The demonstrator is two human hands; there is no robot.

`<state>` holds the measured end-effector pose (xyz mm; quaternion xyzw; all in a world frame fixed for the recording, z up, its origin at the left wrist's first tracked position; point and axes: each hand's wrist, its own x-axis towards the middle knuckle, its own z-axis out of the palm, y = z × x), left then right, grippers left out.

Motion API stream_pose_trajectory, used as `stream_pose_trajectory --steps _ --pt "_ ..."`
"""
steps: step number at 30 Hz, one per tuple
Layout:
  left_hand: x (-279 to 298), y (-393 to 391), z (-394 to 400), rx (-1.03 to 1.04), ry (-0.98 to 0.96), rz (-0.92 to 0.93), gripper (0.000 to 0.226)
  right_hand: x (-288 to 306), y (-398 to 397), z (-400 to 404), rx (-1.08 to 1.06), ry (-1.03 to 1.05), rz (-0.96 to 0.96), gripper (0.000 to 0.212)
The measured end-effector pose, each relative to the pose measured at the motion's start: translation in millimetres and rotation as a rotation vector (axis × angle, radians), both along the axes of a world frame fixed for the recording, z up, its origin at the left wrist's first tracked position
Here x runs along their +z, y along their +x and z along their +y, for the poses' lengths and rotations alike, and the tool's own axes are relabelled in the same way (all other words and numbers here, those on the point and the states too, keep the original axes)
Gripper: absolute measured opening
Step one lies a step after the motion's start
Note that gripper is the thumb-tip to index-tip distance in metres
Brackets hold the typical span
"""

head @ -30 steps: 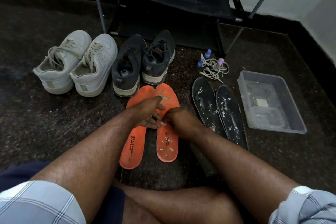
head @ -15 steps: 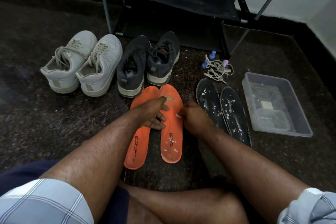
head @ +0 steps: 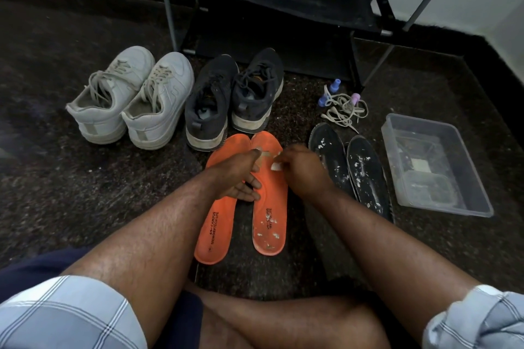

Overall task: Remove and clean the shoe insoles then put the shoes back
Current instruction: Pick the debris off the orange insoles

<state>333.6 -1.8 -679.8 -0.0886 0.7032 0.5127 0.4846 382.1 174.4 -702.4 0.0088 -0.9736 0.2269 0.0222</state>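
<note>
Two orange insoles lie side by side on the dark floor in front of me, the left one (head: 215, 224) and the right one (head: 269, 207), which is speckled with white flecks. My left hand (head: 236, 176) rests with spread fingers on both insoles near their middle. My right hand (head: 302, 171) pinches a small white wad (head: 276, 166) against the upper part of the right orange insole. Two black insoles (head: 365, 176) with white flecks lie to the right. A pair of dark shoes (head: 235, 102) and a pair of white shoes (head: 133, 99) stand behind.
A clear plastic tub (head: 479, 201) sits at the right. Loose white laces (head: 344, 109) and small blue and pink caps lie beside a black shoe rack (head: 283, 8) at the back. My bare legs are crossed at the bottom of the view.
My right hand has moved up along the right orange insole towards its toe end, and the white wad in it now shows. My left hand stays on the insoles.
</note>
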Motion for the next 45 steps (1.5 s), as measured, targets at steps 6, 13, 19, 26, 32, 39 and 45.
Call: stream_pose_trajectory --steps 6,13,19,26,32,39,45 --pt "1 2 0 0.005 -0.002 0.007 0.057 -5 -17 -25 0.171 0.137 -0.11 0.019" --pt "1 1 2 0.014 -0.001 -0.012 0.06 2 -17 -36 0.125 0.255 -0.069 0.017" --pt "5 4 1 0.027 -0.002 -0.019 0.066 32 -6 -12 0.19 0.14 -0.322 0.017" --pt "10 4 2 -0.009 0.002 -0.007 0.066 31 42 3 0.061 0.037 -0.264 0.015" --pt "7 4 2 -0.022 -0.001 0.002 0.068 5 36 -13 0.171 0.169 -0.25 0.02" --pt "5 3 1 -0.02 -0.014 0.009 0.067 12 45 -13 0.217 0.187 -0.3 0.017" --pt "6 5 1 -0.014 -0.014 0.01 0.067 14 45 -15 0.193 0.202 -0.328 0.02"
